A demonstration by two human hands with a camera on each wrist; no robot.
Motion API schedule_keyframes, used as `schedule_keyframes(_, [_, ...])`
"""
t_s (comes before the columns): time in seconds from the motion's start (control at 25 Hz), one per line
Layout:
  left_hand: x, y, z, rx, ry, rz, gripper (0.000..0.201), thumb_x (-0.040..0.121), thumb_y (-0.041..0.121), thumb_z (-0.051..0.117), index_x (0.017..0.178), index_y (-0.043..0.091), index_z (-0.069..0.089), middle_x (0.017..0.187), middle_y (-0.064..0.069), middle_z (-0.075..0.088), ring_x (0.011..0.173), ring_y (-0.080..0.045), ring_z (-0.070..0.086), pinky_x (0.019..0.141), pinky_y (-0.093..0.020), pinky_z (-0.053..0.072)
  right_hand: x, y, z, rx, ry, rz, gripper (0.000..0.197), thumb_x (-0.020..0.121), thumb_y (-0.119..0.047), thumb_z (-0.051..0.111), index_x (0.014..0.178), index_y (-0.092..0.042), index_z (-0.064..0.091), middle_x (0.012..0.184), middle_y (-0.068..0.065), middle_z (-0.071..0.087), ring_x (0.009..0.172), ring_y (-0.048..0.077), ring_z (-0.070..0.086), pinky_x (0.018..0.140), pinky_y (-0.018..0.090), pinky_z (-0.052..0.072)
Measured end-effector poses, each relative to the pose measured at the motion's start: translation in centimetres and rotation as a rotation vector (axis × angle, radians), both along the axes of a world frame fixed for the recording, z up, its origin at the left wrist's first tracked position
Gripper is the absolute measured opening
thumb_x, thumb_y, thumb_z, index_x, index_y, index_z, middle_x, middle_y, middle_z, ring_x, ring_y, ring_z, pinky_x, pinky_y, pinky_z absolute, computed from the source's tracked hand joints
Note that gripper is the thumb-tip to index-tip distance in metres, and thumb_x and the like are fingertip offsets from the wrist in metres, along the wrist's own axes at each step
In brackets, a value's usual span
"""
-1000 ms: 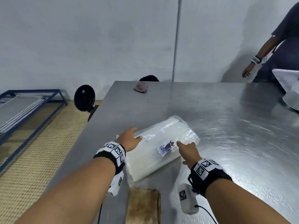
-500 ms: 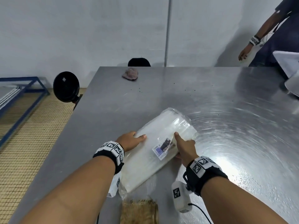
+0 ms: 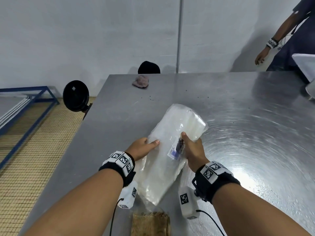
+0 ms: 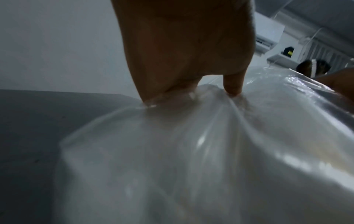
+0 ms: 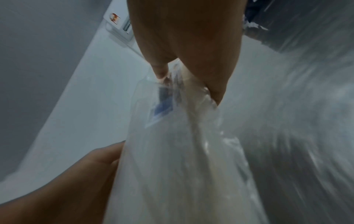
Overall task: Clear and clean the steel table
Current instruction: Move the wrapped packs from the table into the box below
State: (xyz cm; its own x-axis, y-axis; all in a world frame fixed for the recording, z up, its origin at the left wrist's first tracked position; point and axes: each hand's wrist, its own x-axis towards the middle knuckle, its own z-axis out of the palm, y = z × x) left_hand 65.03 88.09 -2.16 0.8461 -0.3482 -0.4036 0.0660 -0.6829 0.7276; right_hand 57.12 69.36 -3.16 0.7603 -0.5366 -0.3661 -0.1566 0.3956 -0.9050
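Note:
A long clear plastic package (image 3: 172, 147) of white stuff, with a blue-and-white label (image 3: 176, 149), is held tilted above the steel table (image 3: 238, 108). My left hand (image 3: 144, 147) grips its left side, thumb on top and fingers underneath. My right hand (image 3: 192, 149) grips its right side by the label. In the left wrist view the left hand (image 4: 191, 72) pinches the wrinkled package (image 4: 210, 151). The right wrist view has my right hand (image 5: 189, 63) clamped on the package (image 5: 182, 159) at the label (image 5: 162, 109).
A crumpled pink cloth (image 3: 140, 82) lies near the table's far edge, with dark crumbs (image 3: 151, 99) nearby. A brown fibrous pad (image 3: 150, 223) sits at the near edge. A black round stool (image 3: 75, 96) stands left. Another person (image 3: 289, 40) stands far right beside white items (image 3: 305, 68).
Both hands went from resting on the package to gripping it. The package has turned more end-on and lifted off the table. My head view has shifted.

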Motion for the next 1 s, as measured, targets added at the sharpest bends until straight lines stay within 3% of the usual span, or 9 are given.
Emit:
schedule_keyframes(0.08, [-0.3,-0.6,1.3,-0.086,-0.026,0.028,0.06,0.075,0.071,0.059,0.109,0.022,0.066,0.106,0.007,0.071,0.1,-0.015,0.066,0.097,-0.037,0.05,-0.1,-0.5,2.6,-0.077,-0.099,0.016,0.016,0.09,-0.025,0.066,0.103,-0.025,0.056,0.106,0.001,0.067,0.101,0.02,0.064,0.088,0.039,0.052])
schedule_keyframes(0.16, [-0.7,-1.5,3.1,-0.166,-0.07,0.071,0.05,0.082,0.065,0.059,0.105,0.022,0.062,0.1,0.007,0.067,0.092,-0.012,0.064,0.087,-0.033,0.05,-0.2,-0.9,5.6,-0.147,-0.18,0.049,0.028,0.088,-0.033,0.067,0.11,-0.02,0.053,0.101,-0.004,0.066,0.095,0.014,0.064,0.076,0.031,0.051])
schedule_keyframes(0.24, [-1.3,-2.6,5.0,-0.259,-0.143,0.134,0.042,0.089,0.056,0.059,0.104,0.017,0.057,0.096,0.0,0.064,0.088,-0.014,0.063,0.08,-0.031,0.049,-0.2,-1.2,8.4,-0.198,-0.285,0.09,0.042,0.086,-0.038,0.068,0.117,-0.014,0.054,0.104,-0.002,0.069,0.091,0.014,0.069,0.075,0.031,0.055])
schedule_keyframes(0.32, [-1.8,-3.4,6.4,-0.355,-0.211,0.194,0.039,0.09,0.053,0.059,0.107,0.018,0.056,0.105,-0.006,0.066,0.096,-0.018,0.064,0.088,-0.036,0.052,-0.5,-1.3,10.8,-0.257,-0.357,0.113,0.045,0.085,-0.041,0.069,0.12,-0.016,0.055,0.109,-0.001,0.07,0.094,0.009,0.07,0.076,0.025,0.056])
schedule_keyframes(0.44, [-2.6,-3.7,7.3,-0.463,-0.285,0.235,0.033,0.09,0.05,0.06,0.108,0.024,0.053,0.109,0.001,0.065,0.102,-0.017,0.063,0.095,-0.042,0.05,-1.2,-1.2,13.1,-0.331,-0.423,0.165,0.048,0.081,-0.046,0.068,0.119,-0.02,0.054,0.109,-0.005,0.069,0.093,0.001,0.068,0.072,0.016,0.054])
schedule_keyframes(0.68, [-4.4,-2.8,5.4,-0.585,-0.245,0.201,0.056,0.074,0.07,0.067,0.115,0.033,0.055,0.115,0.006,0.068,0.108,-0.014,0.065,0.1,-0.048,0.048,-3.0,-1.1,12.2,-0.365,-0.44,0.239,0.048,0.074,-0.049,0.072,0.115,-0.032,0.055,0.111,-0.005,0.069,0.098,0.005,0.068,0.08,0.024,0.056])
schedule_keyframes(0.8, [-4.3,-2.9,7.6,-0.708,-0.259,0.194,0.063,0.073,0.073,0.067,0.121,0.033,0.056,0.119,0.004,0.068,0.113,-0.018,0.064,0.102,-0.051,0.046,-3.2,-1.3,13.1,-0.324,-0.475,0.238,0.063,0.074,-0.051,0.075,0.126,-0.023,0.054,0.116,-0.004,0.068,0.104,0.009,0.067,0.085,0.026,0.055])
schedule_keyframes(0.88, [-3.9,-3.1,10.5,-0.775,-0.316,0.197,0.063,0.074,0.073,0.064,0.12,0.03,0.057,0.119,0.004,0.068,0.113,-0.017,0.064,0.102,-0.047,0.047,-3.1,-1.4,14.5,-0.352,-0.503,0.234,0.061,0.077,-0.048,0.071,0.129,-0.022,0.052,0.118,-0.006,0.066,0.106,0.005,0.065,0.086,0.02,0.053])
schedule_keyframes(1.0, [-3.5,-3.3,14.8,-0.806,-0.341,0.156,0.057,0.079,0.064,0.064,0.122,0.027,0.058,0.116,0.012,0.066,0.11,-0.004,0.06,0.099,-0.028,0.043,-2.7,-1.6,16.2,-0.437,-0.5,0.21,0.043,0.085,-0.043,0.065,0.124,-0.028,0.054,0.124,-0.009,0.059,0.115,0.002,0.056,0.09,0.019,0.045])
